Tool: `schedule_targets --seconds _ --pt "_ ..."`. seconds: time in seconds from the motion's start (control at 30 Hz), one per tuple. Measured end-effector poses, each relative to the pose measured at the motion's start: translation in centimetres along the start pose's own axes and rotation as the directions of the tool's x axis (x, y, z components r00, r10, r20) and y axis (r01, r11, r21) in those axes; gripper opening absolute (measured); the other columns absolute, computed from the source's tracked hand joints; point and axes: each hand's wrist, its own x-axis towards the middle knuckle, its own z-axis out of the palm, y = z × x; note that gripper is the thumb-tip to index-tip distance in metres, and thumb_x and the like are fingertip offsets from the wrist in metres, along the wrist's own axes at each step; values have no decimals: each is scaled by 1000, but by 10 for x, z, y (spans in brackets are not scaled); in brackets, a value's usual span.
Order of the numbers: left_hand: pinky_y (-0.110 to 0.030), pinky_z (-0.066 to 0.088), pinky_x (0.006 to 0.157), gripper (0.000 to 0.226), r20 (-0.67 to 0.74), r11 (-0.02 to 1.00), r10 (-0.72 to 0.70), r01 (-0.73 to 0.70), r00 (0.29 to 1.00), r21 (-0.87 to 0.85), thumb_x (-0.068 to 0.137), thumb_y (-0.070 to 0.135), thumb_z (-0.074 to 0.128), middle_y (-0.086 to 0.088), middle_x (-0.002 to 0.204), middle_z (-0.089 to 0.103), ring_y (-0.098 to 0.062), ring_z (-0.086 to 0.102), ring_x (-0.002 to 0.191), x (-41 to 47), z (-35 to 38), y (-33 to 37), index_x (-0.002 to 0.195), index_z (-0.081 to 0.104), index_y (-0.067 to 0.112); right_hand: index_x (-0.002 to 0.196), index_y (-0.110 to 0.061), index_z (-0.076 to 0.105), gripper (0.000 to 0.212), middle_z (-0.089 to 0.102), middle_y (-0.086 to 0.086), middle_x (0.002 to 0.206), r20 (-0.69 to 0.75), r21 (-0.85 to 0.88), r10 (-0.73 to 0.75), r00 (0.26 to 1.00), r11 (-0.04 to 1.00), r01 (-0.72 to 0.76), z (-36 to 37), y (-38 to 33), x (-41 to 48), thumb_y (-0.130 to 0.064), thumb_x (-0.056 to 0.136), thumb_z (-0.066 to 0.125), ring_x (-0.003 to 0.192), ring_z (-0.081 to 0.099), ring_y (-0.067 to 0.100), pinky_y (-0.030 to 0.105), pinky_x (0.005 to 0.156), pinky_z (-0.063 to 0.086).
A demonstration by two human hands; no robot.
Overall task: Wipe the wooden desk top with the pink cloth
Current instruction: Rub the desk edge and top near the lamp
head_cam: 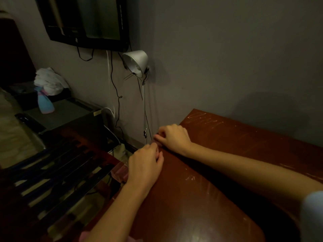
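Note:
The wooden desk top [218, 172] is reddish brown and scratched, and fills the lower right. The pink cloth [120, 172] hangs over the desk's left edge; only a dim, dull pink fold shows below my left hand. My left hand [146, 165] lies at that edge with its fingers curled, gripping the cloth. My right hand [173, 137] is a little farther along the same edge, near the far left corner, its fingertips pinching what looks like the cloth's upper end. Most of the cloth is hidden by my hands and the desk edge.
A white clamp lamp [136, 62] and cables hang on the grey wall behind the corner, under a wall screen [83, 20]. A dark slatted chair [52, 173] stands left of the desk. A blue spray bottle [45, 103] and white towels [49, 81] sit farther left.

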Motion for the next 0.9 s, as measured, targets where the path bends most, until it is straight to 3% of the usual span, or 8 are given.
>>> schedule_targets --seconds 0.23,0.43,0.53,0.63,0.8,0.9 --pt "-28 48 61 23 -2 1000 -6 6 1000 -21 94 34 46 7 74 51 -9 51 68 0 0 1 74 45 22 97 -20 71 34 69 7 92 -108 -26 271 957 961 -275 -7 69 32 -47 92 50 90 65 29 29 65 39" --pt "-31 47 61 23 -6 1000 -10 10 1000 -4 94 34 46 7 74 52 -12 53 69 2 1 3 74 43 22 102 -26 68 32 70 2 92 -91 -84 98 991 991 -106 -10 52 -11 -48 93 48 87 65 26 27 63 36" --pt "-28 45 59 23 -8 1000 -6 6 1000 9 94 34 46 8 74 51 -11 51 68 1 1 3 74 43 23 93 -23 67 33 69 2 88 -64 -56 12 998 998 -16 -2 33 -7 -51 91 49 85 65 26 30 64 40" --pt "-30 47 60 23 3 1000 -17 17 1000 10 93 35 46 8 72 50 -11 52 68 1 1 2 74 44 23 86 -21 65 31 69 4 88 -35 -22 60 998 998 -61 1 32 17 -49 90 52 86 64 26 29 65 38" --pt "-30 50 61 23 13 1000 -29 29 999 -6 93 36 47 9 69 47 -7 51 65 0 0 1 74 46 24 95 -17 69 38 69 8 92 -91 -60 288 953 954 -294 -4 77 42 -49 92 49 88 65 29 30 65 42" --pt "-28 50 60 23 15 1000 -22 22 1000 -11 94 35 47 9 68 47 -6 50 64 1 0 4 73 46 24 100 -20 70 38 70 7 94 -110 -105 263 959 956 -274 -7 83 26 -50 93 47 87 65 29 32 65 43"
